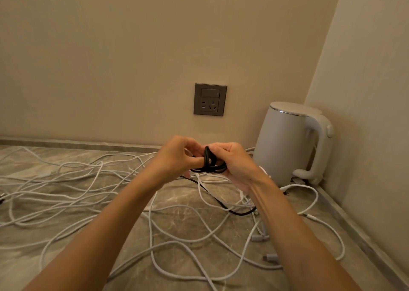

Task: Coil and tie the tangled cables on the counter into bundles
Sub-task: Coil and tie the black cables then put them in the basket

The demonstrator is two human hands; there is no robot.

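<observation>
A small coil of black cable (209,163) hangs in the air between my two hands, above the counter. My right hand (232,164) grips the coil from the right, fingers curled round its loops. My left hand (177,158) pinches a black strand that wraps across the coil. A loose tail of the black cable (223,206) trails down onto the marble counter (181,202) under my right wrist. Several white cables (73,193) lie tangled across the counter, from the far left to the right edge.
A white electric kettle (290,142) stands in the back right corner against the wall. A grey wall socket with a switch (210,99) sits above the counter. White cable plugs (260,237) lie near my right forearm.
</observation>
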